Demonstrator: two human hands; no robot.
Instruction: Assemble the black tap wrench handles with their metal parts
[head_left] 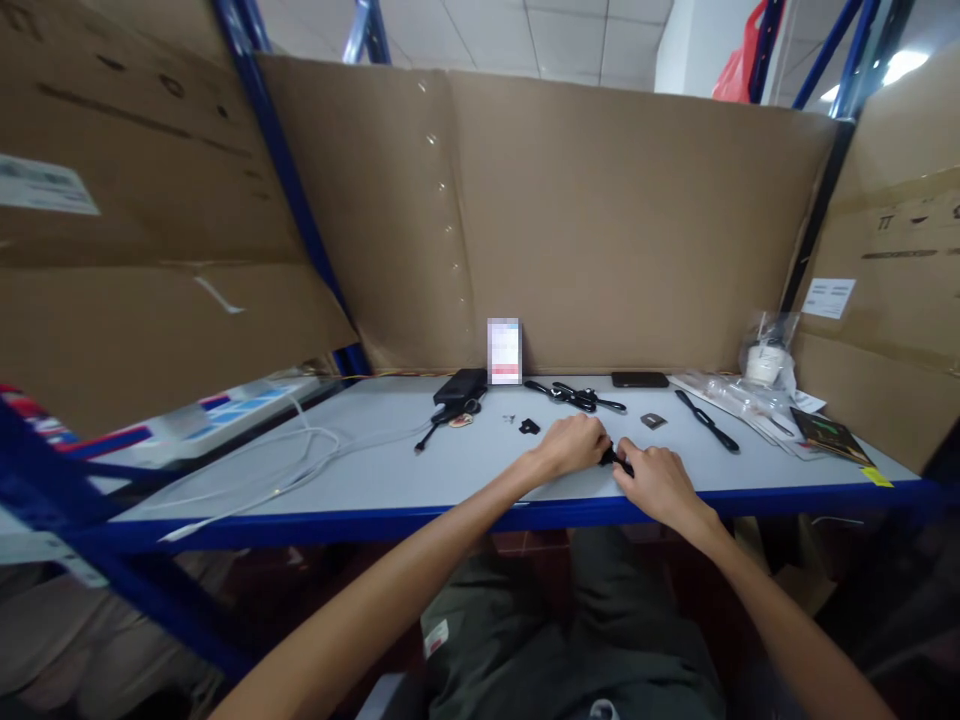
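My left hand (576,444) is closed with its fingers bent around one end of a small dark black piece (616,459). From the other side my right hand (658,482) pinches the same piece between thumb and fingers, just above the table near its front edge. Most of the piece is hidden by the fingers, so its kind cannot be made out. A small flat black part (529,426) lies left of my left hand, beside some tiny bits (509,418). Beyond my right hand sits a small grey-brown plate-like part (653,421).
Several black strap-like pieces (574,396) lie at the back, another (707,421) at right. A lit phone (505,352) leans on the cardboard. Also present are a black box (460,386), white cables (300,462), a dark flat device (640,380), and plastic bags (739,400).
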